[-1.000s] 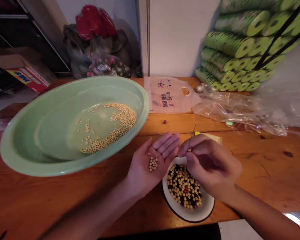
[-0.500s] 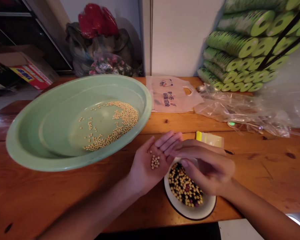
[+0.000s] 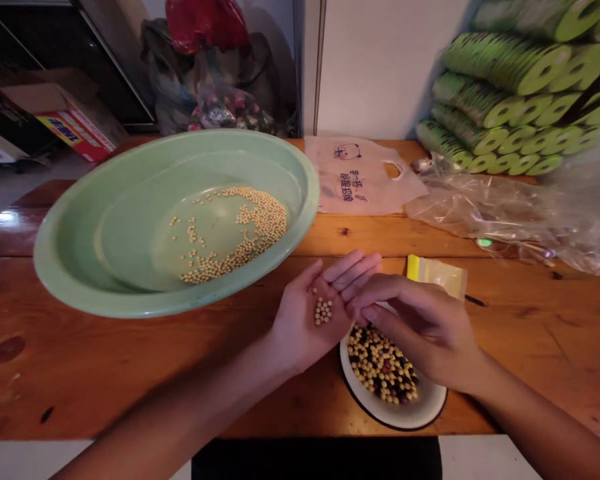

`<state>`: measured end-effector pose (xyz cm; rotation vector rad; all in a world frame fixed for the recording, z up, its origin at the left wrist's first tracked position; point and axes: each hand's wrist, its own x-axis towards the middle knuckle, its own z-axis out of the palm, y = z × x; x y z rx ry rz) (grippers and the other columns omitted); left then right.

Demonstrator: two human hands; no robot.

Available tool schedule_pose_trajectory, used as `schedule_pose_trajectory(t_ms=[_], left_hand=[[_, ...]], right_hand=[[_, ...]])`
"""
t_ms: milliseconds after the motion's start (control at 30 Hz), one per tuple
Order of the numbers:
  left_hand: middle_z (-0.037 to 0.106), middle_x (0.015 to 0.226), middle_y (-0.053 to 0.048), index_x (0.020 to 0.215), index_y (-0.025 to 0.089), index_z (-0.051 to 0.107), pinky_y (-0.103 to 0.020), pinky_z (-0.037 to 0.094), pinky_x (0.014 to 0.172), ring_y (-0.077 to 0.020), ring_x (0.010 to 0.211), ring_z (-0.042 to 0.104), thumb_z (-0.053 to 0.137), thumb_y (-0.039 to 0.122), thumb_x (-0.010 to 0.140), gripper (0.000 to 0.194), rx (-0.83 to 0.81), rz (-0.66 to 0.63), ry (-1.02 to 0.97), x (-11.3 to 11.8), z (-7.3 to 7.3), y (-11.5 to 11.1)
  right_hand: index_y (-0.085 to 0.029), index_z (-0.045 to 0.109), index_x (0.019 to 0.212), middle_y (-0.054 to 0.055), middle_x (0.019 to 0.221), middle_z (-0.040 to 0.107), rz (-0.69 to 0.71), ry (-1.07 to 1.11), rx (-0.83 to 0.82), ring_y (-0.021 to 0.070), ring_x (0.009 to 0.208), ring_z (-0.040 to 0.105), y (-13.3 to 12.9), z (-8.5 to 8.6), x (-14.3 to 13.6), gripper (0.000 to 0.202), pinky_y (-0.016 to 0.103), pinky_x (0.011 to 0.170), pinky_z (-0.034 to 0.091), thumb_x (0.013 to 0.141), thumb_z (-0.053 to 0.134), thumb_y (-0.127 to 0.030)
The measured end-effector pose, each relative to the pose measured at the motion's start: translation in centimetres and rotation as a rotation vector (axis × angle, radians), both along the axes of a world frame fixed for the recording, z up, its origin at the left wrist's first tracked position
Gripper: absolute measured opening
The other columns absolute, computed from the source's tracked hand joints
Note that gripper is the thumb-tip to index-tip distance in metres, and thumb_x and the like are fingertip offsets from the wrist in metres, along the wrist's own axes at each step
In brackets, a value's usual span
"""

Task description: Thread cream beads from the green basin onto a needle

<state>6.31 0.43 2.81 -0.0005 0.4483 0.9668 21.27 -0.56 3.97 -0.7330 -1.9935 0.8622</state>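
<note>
My left hand (image 3: 313, 320) is palm up and slightly cupped, fingers stretched out. A small heap of pale round beads (image 3: 323, 311) lies in its palm. My right hand (image 3: 420, 323) is closed in a pinch close to the left fingers, its thumb against the fingertips. A faint thin line shows near that pinch; I cannot make out what it is. Beneath the right hand stands a white dark-rimmed bowl (image 3: 427, 407) holding yellow, black and a few reddish beads (image 3: 383, 367). The right hand covers part of this bowl.
A large green basin (image 3: 125, 233) with pale beads stands at left. Behind are a printed plastic bag (image 3: 365, 177) and crumpled clear plastic (image 3: 510, 207). A small yellow-topped packet (image 3: 437, 275) lies beyond the right hand. Green rolls (image 3: 510, 107) are stacked at back right.
The whole view has shifted, so things appear further right and a little higher. My right fingertips have come down slightly towards the left palm's edge. The beads remain in the left palm.
</note>
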Motion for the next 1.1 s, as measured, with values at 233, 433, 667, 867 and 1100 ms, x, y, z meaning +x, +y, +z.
schedule_pose_trajectory(t_ms=[233, 433, 667, 867, 1100], left_hand=[[0.056, 0.135, -0.016, 0.136, 0.003, 0.044, -0.034, 0.032, 0.111, -0.0232, 0.130, 0.047, 0.037, 0.031, 0.093, 0.052, 0.089, -0.025, -0.048, -0.3, -1.0, -0.1], [0.051, 0.140, -0.017, 0.142, 0.004, 0.035, -0.033, 0.030, 0.112, -0.0227, 0.132, 0.045, 0.032, 0.031, 0.095, 0.054, 0.075, -0.032, -0.072, -0.2, -1.2, 0.0], [0.049, 0.140, -0.018, 0.139, 0.002, 0.039, -0.033, 0.030, 0.112, -0.0229, 0.131, 0.046, 0.033, 0.030, 0.095, 0.053, 0.090, -0.032, -0.096, -0.2, -1.3, 0.1], [0.048, 0.141, -0.018, 0.140, 0.003, 0.039, -0.033, 0.033, 0.110, -0.0227, 0.130, 0.047, 0.032, 0.030, 0.095, 0.053, 0.064, -0.037, -0.092, -0.2, -1.1, 0.2], [0.048, 0.142, -0.015, 0.143, 0.006, 0.035, -0.032, 0.028, 0.113, -0.0214, 0.132, 0.045, 0.033, 0.032, 0.095, 0.054, 0.121, -0.058, -0.102, -0.3, -1.3, 0.1]], right_hand=[[-0.016, 0.051, 0.115, 0.005, 0.100, 0.068, 0.044, -0.128, 0.059, 0.0112, 0.088, 0.067, -0.3, -0.6, 0.0, 0.030, 0.022, 0.076, 0.055, 0.087, 0.053, -0.004], [-0.014, 0.059, 0.099, 0.007, 0.081, 0.069, -0.114, -0.264, 0.500, 0.0178, 0.079, 0.066, -0.2, -0.5, -0.3, 0.019, 0.030, 0.068, 0.054, 0.084, 0.055, -0.004], [-0.011, 0.060, 0.085, 0.008, 0.077, 0.058, -0.064, -0.364, 0.347, 0.0166, 0.071, 0.053, -0.4, -0.4, -0.6, 0.012, 0.030, 0.062, 0.048, 0.081, 0.051, -0.006], [-0.013, 0.059, 0.081, 0.011, 0.086, 0.062, -0.141, -0.421, 0.609, 0.0193, 0.075, 0.057, -0.7, -0.8, -0.4, 0.010, 0.033, 0.065, 0.048, 0.078, 0.055, -0.005], [-0.015, 0.058, 0.066, 0.010, 0.082, 0.063, -0.057, -0.478, 0.690, 0.0203, 0.072, 0.056, -0.7, -0.8, -0.5, 0.018, 0.037, 0.063, 0.048, 0.081, 0.053, -0.007]])
